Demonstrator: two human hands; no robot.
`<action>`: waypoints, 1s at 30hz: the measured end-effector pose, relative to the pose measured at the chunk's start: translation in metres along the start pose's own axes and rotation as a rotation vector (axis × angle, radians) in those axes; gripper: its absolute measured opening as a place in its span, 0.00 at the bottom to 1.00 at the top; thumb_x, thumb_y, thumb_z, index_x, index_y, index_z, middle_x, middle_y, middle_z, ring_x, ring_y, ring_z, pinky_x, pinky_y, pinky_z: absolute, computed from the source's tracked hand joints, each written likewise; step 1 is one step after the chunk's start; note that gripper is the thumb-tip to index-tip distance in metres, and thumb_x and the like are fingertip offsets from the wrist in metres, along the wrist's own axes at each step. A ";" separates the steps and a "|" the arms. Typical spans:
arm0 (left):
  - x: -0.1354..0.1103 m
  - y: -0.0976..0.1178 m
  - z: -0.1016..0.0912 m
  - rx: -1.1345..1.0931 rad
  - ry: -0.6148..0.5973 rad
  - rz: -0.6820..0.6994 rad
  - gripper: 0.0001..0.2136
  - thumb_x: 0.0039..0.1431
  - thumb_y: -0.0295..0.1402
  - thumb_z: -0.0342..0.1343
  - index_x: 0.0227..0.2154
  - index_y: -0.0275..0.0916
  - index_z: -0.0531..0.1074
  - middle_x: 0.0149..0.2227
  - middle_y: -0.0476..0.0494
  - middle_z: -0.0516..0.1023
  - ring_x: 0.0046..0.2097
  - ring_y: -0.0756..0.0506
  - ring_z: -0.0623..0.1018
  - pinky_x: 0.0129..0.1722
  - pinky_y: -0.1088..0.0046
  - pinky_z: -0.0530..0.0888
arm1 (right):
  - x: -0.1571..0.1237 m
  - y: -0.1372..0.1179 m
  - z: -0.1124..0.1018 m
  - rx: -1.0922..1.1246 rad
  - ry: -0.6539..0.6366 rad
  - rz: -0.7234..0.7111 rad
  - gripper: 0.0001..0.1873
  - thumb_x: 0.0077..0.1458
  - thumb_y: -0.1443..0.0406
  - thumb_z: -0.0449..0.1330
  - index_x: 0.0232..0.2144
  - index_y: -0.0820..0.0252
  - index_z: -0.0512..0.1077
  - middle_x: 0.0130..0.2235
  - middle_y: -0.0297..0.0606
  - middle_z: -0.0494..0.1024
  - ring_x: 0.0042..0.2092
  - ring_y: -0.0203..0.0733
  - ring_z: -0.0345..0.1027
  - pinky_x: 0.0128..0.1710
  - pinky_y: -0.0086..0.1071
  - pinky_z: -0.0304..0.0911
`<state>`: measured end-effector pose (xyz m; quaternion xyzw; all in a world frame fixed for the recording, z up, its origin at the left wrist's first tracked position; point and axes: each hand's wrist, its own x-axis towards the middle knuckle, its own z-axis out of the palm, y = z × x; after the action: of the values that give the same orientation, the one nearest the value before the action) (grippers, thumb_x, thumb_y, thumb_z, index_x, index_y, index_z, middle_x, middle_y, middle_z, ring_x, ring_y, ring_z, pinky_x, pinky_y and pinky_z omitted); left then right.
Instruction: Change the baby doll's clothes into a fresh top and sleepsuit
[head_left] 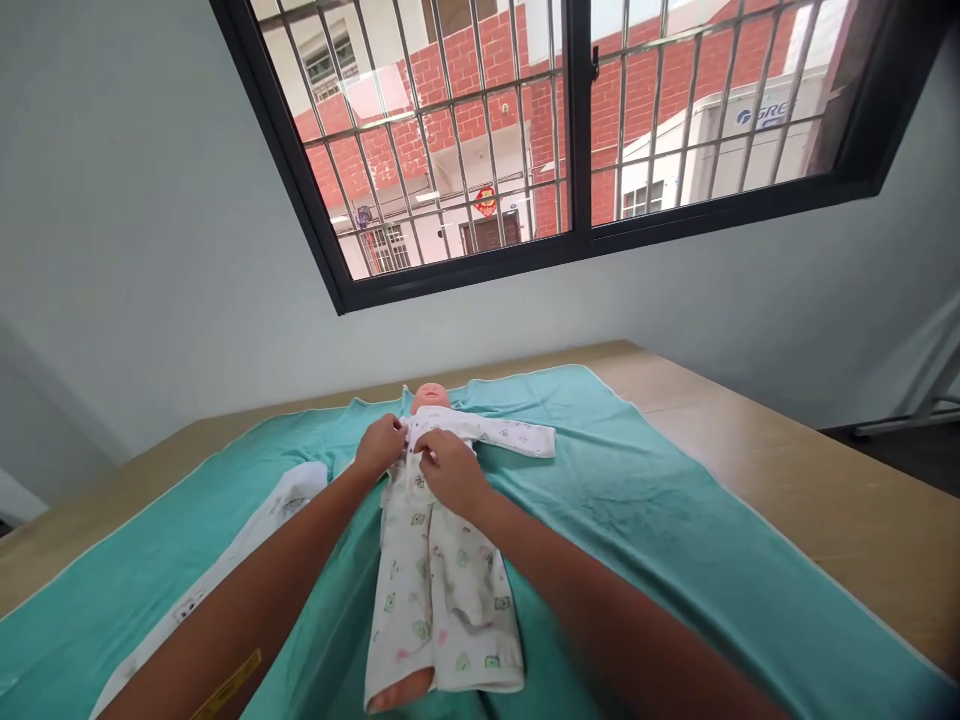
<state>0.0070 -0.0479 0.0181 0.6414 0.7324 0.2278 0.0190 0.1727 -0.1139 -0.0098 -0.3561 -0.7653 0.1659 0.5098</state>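
Note:
A baby doll [431, 394] lies on its back, its head toward the wall. It wears a white printed long-sleeved shirt [517, 436] and white trousers with green and pink prints [442, 600]. Part of one foot shows at the lower trouser hem. My left hand [381, 444] is closed, pinching the shirt at the doll's shoulder on the left side. With fingers curled, my right hand [452, 474] grips the shirt front near the middle of the chest. The shirt's right sleeve stretches out flat; the left sleeve is hidden by my left hand and forearm.
A turquoise cloth [600, 500] with some wrinkles covers much of the wooden table [750, 450]. White printed fabric [296, 488] lies on the left, partly behind my forearm. A barred window with a black frame [465, 268] stands beyond the table, in a pale wall.

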 end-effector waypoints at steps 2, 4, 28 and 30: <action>0.000 0.002 -0.003 0.022 -0.056 -0.020 0.08 0.57 0.38 0.49 0.31 0.40 0.69 0.33 0.44 0.79 0.35 0.45 0.76 0.32 0.74 0.64 | 0.005 0.010 -0.006 -0.062 0.027 0.038 0.10 0.53 0.72 0.52 0.35 0.58 0.70 0.39 0.38 0.75 0.44 0.43 0.65 0.47 0.35 0.59; -0.002 0.008 -0.004 0.040 -0.079 -0.032 0.11 0.57 0.42 0.49 0.31 0.40 0.69 0.34 0.44 0.80 0.35 0.45 0.77 0.31 0.74 0.64 | 0.005 0.021 -0.008 -0.102 0.041 0.048 0.09 0.54 0.71 0.52 0.36 0.59 0.71 0.41 0.40 0.75 0.45 0.44 0.65 0.49 0.37 0.59; 0.014 0.059 0.012 -0.427 -0.001 0.020 0.10 0.52 0.36 0.54 0.19 0.38 0.66 0.21 0.49 0.71 0.27 0.49 0.69 0.27 0.73 0.62 | -0.015 0.028 0.003 -0.291 -0.066 0.067 0.25 0.61 0.63 0.49 0.59 0.62 0.63 0.64 0.42 0.61 0.66 0.46 0.49 0.66 0.46 0.41; 0.006 0.050 0.014 -0.565 0.002 0.007 0.07 0.51 0.36 0.53 0.24 0.37 0.69 0.24 0.49 0.73 0.26 0.50 0.70 0.27 0.74 0.65 | -0.016 0.026 0.003 -0.297 -0.092 0.049 0.26 0.61 0.64 0.49 0.61 0.63 0.61 0.64 0.42 0.60 0.67 0.47 0.47 0.66 0.47 0.41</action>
<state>0.0565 -0.0346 0.0252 0.6128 0.6378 0.4236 0.1953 0.1837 -0.1068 -0.0374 -0.4384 -0.7949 0.0794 0.4118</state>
